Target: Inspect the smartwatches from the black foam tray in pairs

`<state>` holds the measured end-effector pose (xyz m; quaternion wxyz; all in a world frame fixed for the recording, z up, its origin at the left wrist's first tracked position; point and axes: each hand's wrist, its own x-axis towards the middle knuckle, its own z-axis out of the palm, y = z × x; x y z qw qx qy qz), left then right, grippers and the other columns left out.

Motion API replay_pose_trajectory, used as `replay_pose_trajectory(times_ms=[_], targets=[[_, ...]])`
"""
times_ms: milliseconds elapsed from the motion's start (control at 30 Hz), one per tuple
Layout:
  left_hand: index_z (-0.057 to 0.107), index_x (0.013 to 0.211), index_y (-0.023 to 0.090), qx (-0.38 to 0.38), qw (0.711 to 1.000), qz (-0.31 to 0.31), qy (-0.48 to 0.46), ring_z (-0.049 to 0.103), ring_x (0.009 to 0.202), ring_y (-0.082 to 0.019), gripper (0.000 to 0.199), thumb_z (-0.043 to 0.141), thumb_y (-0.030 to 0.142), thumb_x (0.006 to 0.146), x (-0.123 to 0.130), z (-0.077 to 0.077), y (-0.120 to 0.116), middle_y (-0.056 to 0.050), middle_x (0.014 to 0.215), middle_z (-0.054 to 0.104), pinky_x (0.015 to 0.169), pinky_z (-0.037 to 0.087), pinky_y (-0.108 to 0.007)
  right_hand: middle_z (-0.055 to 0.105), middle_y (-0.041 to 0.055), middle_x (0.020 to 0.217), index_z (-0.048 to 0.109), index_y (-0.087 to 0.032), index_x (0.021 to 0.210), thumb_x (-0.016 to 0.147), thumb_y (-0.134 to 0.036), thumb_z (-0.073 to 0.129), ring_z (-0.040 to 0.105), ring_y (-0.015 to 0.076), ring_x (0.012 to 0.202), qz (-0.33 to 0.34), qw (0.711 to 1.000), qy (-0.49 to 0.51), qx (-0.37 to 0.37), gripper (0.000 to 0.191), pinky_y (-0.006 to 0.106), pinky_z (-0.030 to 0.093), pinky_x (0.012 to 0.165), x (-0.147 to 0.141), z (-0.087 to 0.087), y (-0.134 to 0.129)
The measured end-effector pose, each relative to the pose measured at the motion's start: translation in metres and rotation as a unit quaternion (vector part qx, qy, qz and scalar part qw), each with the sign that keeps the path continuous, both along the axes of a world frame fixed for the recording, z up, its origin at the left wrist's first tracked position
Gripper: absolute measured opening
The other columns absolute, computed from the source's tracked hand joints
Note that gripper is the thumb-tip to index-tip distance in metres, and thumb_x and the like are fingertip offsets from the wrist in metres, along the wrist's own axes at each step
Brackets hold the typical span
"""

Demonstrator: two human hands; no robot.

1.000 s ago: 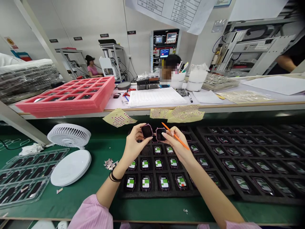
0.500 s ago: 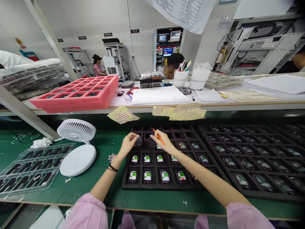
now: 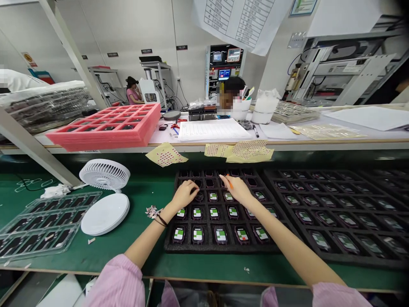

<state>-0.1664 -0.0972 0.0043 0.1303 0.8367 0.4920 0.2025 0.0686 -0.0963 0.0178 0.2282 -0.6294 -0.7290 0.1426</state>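
A black foam tray (image 3: 220, 247) holds rows of smartwatches, many with green-and-white screens, such as one smartwatch (image 3: 221, 235) in the front row. Over the tray's left side, my left hand (image 3: 185, 194) has its fingertips closed on a dark-screened watch (image 3: 198, 197) in a compartment; the fingers partly cover it. My right hand (image 3: 238, 188) is over the back middle rows, its fingers bent around a thin orange pen-like tool (image 3: 230, 184). Whether its fingertips also touch a watch below, I cannot tell.
A second black tray of watches (image 3: 326, 219) sits to the right. At left are a white fan (image 3: 105, 214) and a clear plastic tray (image 3: 41, 224). Paper scraps (image 3: 153, 212) lie beside my left wrist. A pink foam tray (image 3: 105, 138) stands on the shelf, sticker sheets (image 3: 166, 154) hanging below.
My left hand has lowered a dark watch into a previously vacant compartment. My right hand has moved right, away from the left, still with the orange tool; the dark piece it held is no longer visible there.
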Motion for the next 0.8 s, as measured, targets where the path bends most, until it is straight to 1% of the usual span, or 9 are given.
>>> replay_pose_trajectory(times_ms=[67, 133, 200, 267, 367, 467, 633, 733, 800], targets=[[0.066, 0.093, 0.017, -0.013, 0.999, -0.027, 0.032, 0.054, 0.101, -0.024, 0.019, 0.051, 0.029, 0.091, 0.024, 0.000, 0.001, -0.009, 0.101, 0.062, 0.093, 0.043, -0.037, 0.070, 0.0192, 0.078, 0.061, -0.016, 0.075, 0.096, -0.035, 0.044, 0.069, 0.0327, 0.078, -0.024, 0.999, -0.036, -0.023, 0.033, 0.032, 0.041, 0.065, 0.015, -0.004, -0.001], [0.066, 0.092, 0.014, -0.023, 0.997, -0.028, 0.063, 0.054, 0.104, -0.028, 0.023, 0.052, 0.031, 0.091, 0.046, -0.002, 0.003, -0.013, 0.102, 0.061, 0.092, 0.044, -0.041, 0.071, 0.0213, 0.080, 0.063, -0.014, 0.078, 0.094, -0.028, 0.047, 0.070, 0.0341, 0.079, -0.029, 0.997, -0.060, -0.044, 0.027, 0.033, 0.042, 0.065, 0.019, -0.012, -0.003], [0.065, 0.092, 0.010, -0.030, 0.996, -0.017, 0.087, 0.052, 0.108, -0.032, 0.026, 0.048, 0.031, 0.092, 0.064, -0.005, 0.004, -0.018, 0.105, 0.058, 0.090, 0.045, -0.045, 0.071, 0.0213, 0.084, 0.065, -0.013, 0.084, 0.094, -0.023, 0.046, 0.070, 0.0331, 0.082, -0.021, 0.996, -0.067, -0.054, 0.024, 0.033, 0.043, 0.067, 0.017, -0.020, -0.005], [0.062, 0.095, 0.009, -0.037, 0.994, -0.009, 0.103, 0.051, 0.111, -0.034, 0.027, 0.045, 0.029, 0.094, 0.074, -0.007, 0.005, -0.020, 0.110, 0.056, 0.090, 0.045, -0.045, 0.072, 0.0197, 0.091, 0.067, -0.013, 0.091, 0.094, -0.019, 0.045, 0.070, 0.0309, 0.088, -0.009, 0.997, -0.060, -0.055, 0.023, 0.032, 0.044, 0.071, 0.013, -0.025, -0.006], [0.059, 0.099, 0.010, -0.049, 0.993, -0.012, 0.110, 0.050, 0.114, -0.032, 0.023, 0.044, 0.027, 0.094, 0.078, -0.008, 0.007, -0.019, 0.114, 0.055, 0.092, 0.044, -0.043, 0.072, 0.0157, 0.101, 0.067, -0.014, 0.096, 0.090, -0.013, 0.047, 0.068, 0.0265, 0.096, 0.005, 0.998, -0.031, -0.052, 0.021, 0.030, 0.045, 0.077, 0.013, -0.030, -0.005], [0.055, 0.100, 0.012, -0.064, 0.993, -0.016, 0.096, 0.051, 0.114, -0.031, 0.022, 0.039, 0.027, 0.096, 0.074, -0.007, 0.008, -0.018, 0.114, 0.056, 0.093, 0.042, -0.043, 0.072, 0.0117, 0.100, 0.066, -0.015, 0.099, 0.090, -0.013, 0.044, 0.068, 0.0226, 0.094, 0.019, 0.998, 0.010, -0.052, 0.024, 0.029, 0.047, 0.078, 0.018, -0.032, -0.004], [0.049, 0.106, 0.015, -0.113, 0.993, -0.031, 0.026, 0.061, 0.096, -0.026, 0.022, 0.030, 0.024, 0.098, 0.070, -0.006, 0.006, -0.014, 0.099, 0.065, 0.084, 0.045, -0.038, 0.072, 0.0107, 0.096, 0.066, -0.017, 0.092, 0.090, -0.016, 0.043, 0.068, 0.0230, 0.091, 0.046, 0.994, 0.083, -0.056, 0.023, 0.031, 0.046, 0.081, 0.020, -0.035, -0.004], [0.050, 0.109, 0.018, -0.148, 0.987, -0.054, -0.031, 0.063, 0.092, -0.022, 0.019, 0.037, 0.021, 0.095, 0.071, -0.008, 0.007, -0.009, 0.096, 0.067, 0.083, 0.044, -0.032, 0.072, 0.0088, 0.090, 0.066, -0.018, 0.085, 0.088, -0.016, 0.046, 0.068, 0.0230, 0.087, 0.059, 0.987, 0.139, -0.062, 0.021, 0.031, 0.047, 0.079, 0.020, -0.035, -0.004], [0.053, 0.110, 0.020, -0.173, 0.980, -0.064, -0.071, 0.063, 0.089, -0.020, 0.020, 0.044, 0.021, 0.092, 0.073, -0.010, 0.010, -0.004, 0.091, 0.068, 0.081, 0.045, -0.029, 0.072, 0.0075, 0.085, 0.066, -0.019, 0.081, 0.086, -0.017, 0.048, 0.069, 0.0218, 0.080, 0.063, 0.978, 0.185, -0.070, 0.019, 0.030, 0.048, 0.073, 0.021, -0.035, -0.004]])
